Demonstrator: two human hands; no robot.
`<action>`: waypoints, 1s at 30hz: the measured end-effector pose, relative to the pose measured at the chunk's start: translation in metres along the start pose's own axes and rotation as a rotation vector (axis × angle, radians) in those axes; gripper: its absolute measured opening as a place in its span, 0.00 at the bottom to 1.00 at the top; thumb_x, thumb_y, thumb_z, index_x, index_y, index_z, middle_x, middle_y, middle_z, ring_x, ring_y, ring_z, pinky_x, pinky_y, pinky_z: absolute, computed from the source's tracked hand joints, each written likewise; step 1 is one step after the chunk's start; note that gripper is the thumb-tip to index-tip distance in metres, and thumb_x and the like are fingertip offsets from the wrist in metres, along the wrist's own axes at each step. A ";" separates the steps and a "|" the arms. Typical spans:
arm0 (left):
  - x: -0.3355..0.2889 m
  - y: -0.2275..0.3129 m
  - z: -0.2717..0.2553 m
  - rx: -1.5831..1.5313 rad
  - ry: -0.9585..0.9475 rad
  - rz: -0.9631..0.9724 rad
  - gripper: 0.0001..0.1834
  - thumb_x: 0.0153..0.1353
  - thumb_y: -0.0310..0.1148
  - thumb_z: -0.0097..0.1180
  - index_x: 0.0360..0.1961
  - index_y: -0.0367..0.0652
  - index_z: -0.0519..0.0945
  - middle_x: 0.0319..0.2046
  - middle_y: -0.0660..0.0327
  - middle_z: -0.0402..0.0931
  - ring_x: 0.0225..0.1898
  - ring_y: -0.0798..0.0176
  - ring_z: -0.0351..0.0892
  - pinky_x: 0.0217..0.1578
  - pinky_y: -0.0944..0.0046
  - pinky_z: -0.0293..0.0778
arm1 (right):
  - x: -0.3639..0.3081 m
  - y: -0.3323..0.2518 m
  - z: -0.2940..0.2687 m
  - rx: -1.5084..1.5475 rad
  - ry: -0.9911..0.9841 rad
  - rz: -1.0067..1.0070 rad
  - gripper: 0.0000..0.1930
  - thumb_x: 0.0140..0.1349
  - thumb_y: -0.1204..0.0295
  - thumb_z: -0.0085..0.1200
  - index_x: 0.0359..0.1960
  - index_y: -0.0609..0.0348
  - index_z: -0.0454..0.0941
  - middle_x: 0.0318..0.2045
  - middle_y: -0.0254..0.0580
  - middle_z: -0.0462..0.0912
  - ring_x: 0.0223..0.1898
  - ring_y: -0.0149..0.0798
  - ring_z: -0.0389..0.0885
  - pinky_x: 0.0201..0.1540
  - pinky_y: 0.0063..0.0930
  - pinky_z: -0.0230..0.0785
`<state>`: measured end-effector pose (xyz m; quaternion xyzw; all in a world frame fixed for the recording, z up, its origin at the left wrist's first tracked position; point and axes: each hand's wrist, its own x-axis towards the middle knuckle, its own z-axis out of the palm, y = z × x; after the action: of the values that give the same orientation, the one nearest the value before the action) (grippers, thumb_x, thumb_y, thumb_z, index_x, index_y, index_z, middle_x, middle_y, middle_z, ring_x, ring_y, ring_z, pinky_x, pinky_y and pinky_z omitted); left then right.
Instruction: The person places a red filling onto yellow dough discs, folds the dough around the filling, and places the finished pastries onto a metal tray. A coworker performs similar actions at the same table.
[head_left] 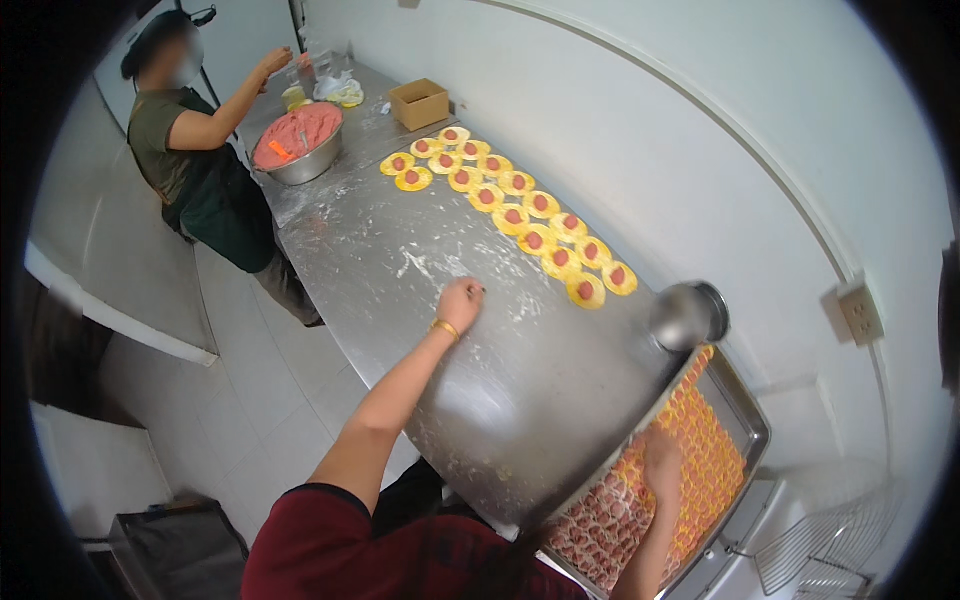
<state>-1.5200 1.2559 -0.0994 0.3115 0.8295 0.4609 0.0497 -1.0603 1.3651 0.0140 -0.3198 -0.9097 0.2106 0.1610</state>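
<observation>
My left hand (462, 303), with a yellow band at the wrist, is just above the floury steel table (470, 400). Its fingers are curled closed, and whatever they hold, if anything, is hidden. Beyond it lie rows of round yellow dough wrappers (533, 239), each topped with a lump of pink meat filling. My right hand (660, 462) reaches over a big metal tray (757, 412) at the right, packed with many small filled dumplings (690, 490), yellow on one side and paler near me. Blur hides how its fingers are set.
A steel bowl (690, 316) rests tilted by the wall near the tray. At the far end are a large bowl of pink meat filling (300, 140) and a cardboard box (419, 104). A co-worker (195, 150) stands there. A wire rack (825, 540) is at lower right.
</observation>
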 end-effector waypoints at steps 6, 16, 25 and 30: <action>0.177 -0.136 -0.074 0.176 0.213 -0.174 0.08 0.56 0.31 0.53 0.32 0.39 0.80 0.34 0.45 0.77 0.36 0.43 0.77 0.40 0.50 0.73 | 0.017 -0.084 0.066 0.153 -0.036 0.357 0.18 0.49 0.88 0.44 0.40 0.64 0.80 0.41 0.51 0.80 0.45 0.50 0.79 0.49 0.35 0.69; 0.363 -0.247 -0.113 0.348 0.430 -0.311 0.09 0.55 0.34 0.55 0.33 0.41 0.81 0.35 0.46 0.78 0.39 0.45 0.78 0.41 0.51 0.75 | 0.065 -0.123 0.125 0.122 0.001 0.524 0.18 0.47 0.89 0.43 0.37 0.65 0.81 0.37 0.51 0.81 0.42 0.49 0.79 0.48 0.32 0.69; 0.425 -0.243 -0.100 0.345 0.328 -0.488 0.14 0.54 0.37 0.57 0.39 0.41 0.81 0.42 0.47 0.77 0.43 0.48 0.79 0.44 0.54 0.75 | 0.100 -0.131 0.162 0.137 -0.068 0.567 0.16 0.49 0.89 0.45 0.38 0.64 0.80 0.35 0.50 0.81 0.38 0.46 0.80 0.43 0.30 0.71; 0.445 -0.255 -0.100 -0.402 0.369 -0.439 0.14 0.57 0.35 0.49 0.42 0.40 0.78 0.42 0.52 0.77 0.43 0.53 0.79 0.44 0.58 0.76 | 0.097 -0.152 0.180 0.131 0.015 0.537 0.16 0.49 0.88 0.46 0.37 0.63 0.80 0.35 0.49 0.81 0.36 0.45 0.81 0.42 0.29 0.71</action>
<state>-2.0341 1.3356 -0.1541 0.0213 0.7645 0.6418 0.0573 -1.2872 1.2701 -0.0522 -0.5398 -0.7757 0.3015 0.1262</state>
